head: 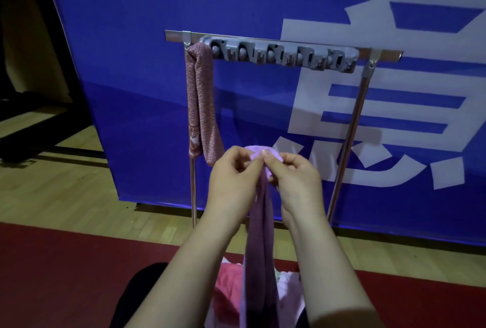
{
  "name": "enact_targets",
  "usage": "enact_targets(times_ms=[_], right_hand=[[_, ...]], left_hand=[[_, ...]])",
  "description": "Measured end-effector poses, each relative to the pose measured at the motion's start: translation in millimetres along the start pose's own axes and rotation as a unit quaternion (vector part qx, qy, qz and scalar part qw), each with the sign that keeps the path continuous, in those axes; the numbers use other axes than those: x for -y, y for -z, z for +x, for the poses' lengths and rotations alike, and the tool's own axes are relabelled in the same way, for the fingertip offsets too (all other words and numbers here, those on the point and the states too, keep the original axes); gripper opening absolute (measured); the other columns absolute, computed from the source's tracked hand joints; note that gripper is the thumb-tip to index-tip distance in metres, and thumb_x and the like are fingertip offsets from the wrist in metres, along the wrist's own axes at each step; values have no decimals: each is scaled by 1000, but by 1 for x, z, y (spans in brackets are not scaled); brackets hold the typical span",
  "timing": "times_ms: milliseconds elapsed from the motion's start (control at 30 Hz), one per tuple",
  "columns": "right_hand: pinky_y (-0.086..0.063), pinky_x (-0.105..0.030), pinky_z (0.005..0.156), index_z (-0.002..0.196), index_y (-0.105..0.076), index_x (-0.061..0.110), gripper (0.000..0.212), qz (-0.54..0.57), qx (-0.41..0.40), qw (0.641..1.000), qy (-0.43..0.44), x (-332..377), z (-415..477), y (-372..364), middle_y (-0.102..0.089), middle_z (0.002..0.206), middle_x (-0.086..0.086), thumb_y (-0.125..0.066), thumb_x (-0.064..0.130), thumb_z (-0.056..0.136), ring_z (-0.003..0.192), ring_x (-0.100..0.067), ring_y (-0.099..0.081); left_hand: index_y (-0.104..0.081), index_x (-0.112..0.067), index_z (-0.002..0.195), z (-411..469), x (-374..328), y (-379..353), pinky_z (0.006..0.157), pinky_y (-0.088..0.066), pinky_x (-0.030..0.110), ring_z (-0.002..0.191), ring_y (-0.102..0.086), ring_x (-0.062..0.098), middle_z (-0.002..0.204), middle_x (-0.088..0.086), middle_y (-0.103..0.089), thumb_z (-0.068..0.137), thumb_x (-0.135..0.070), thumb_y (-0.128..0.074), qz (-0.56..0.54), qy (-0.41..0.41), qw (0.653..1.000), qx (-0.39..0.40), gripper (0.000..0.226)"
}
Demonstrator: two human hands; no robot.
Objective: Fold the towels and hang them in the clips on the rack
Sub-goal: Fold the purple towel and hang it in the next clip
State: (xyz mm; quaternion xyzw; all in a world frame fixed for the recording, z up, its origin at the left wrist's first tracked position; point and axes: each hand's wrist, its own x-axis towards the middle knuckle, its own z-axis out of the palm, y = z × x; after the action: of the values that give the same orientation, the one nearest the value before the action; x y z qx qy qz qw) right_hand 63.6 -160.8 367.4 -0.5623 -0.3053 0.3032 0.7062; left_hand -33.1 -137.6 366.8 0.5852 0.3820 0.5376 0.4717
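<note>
Blue banner [131,38] behind; my left hand [231,178] and right hand [297,180] pinch the long purple cloth towel [259,235] at its fold, best kept narrow for the grey plastic clip strip [281,55]

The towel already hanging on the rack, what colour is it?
The hanging towel is mottled pinkish red, seen best in the head view.

We see a wooden floor [65,196], a red mat [65,262] over its near part. On the wood stand the rack [349,128] and, behind it, a blue banner [157,65]. A pink towel [200,107] hangs at the left end of the rack's clip strip [278,55].
</note>
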Motion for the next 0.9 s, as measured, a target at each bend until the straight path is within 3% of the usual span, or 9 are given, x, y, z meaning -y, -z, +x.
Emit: enact_targets(times_ms=[133, 300, 533, 700, 900], right_hand=[[-57, -21, 60, 93, -71, 9, 10, 33, 51, 998, -12, 5, -1, 5, -72, 76, -14, -76, 12, 84, 67, -17, -69], [-58, -36, 87, 96, -75, 20, 16, -17, 113, 993, 19, 9, 4, 15, -77, 93, -4, -76, 10, 85, 91, -18, -74], [-58, -21, 79, 99, -76, 26, 18, -122, 107, 981, 105, 14, 0, 17, -76, 92, 11, -77, 17, 83, 90, 0, -70], [-59, -22, 78, 105, -76, 19, 26, -124, 110, 979, 119, 17, -1, 18, -76, 94, 6, -81, 18, 80, 92, -4, -71], [-56, -13, 72, 99, -75, 29, 20, -151, 113, 968, 163, 21, -4, 18, -75, 91, 10, -80, 22, 80, 90, 2, -69]], left_hand=[[-68, -11, 87, 0, -1, 1, 81, -56, 56, 74, -68, 23, 78, 16, -70, 93, -20, -66, -13, 1, 1000, 1, 11], [-71, -10, 91, 4, -3, 5, 85, -58, 53, 84, -72, 31, 79, 12, -73, 94, -16, -64, -21, -1, 1000, 0, 10], [-73, -12, 91, -2, -9, 6, 86, -60, 45, 84, -74, 27, 82, 11, -76, 97, -12, -61, -56, -4, 998, 3, 12], [-75, -21, 86, -4, -12, 9, 88, -60, 40, 89, -74, 22, 85, 5, -77, 94, -2, -60, -68, -16, 998, 7, 25], [-76, -21, 91, 0, -10, 15, 86, -60, 45, 87, -75, 19, 86, 3, -77, 89, -11, -73, -55, -28, 998, 10, 10]])
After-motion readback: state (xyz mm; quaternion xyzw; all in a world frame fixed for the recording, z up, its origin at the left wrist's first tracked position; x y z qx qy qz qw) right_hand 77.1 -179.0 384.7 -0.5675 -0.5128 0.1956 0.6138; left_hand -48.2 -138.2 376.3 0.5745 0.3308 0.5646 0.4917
